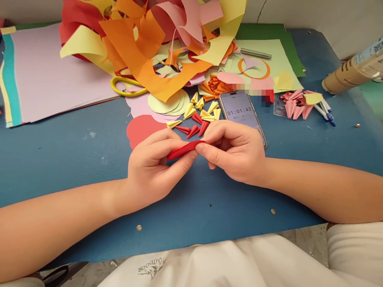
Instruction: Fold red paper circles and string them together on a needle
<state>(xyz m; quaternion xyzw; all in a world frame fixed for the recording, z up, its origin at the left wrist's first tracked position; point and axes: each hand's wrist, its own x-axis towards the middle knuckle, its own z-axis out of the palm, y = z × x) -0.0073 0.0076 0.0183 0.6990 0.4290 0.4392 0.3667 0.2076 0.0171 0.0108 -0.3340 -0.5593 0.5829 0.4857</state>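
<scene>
Over blue table (194,215), red paper (183,151) slants lengthwise up rightward, pinched by left fingers (182,164), right fingers (213,154).

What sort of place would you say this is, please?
Probably a paper-craft workspace, judging by the curling multicoloured paper offcuts, the stack of pale lilac paper sheets and the small folded yellow paper cones. Home or workshop, I cannot tell.

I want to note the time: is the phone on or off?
On: the phone is lit and reads 01:01:43, though the right hand hides part of its lower end.
</scene>
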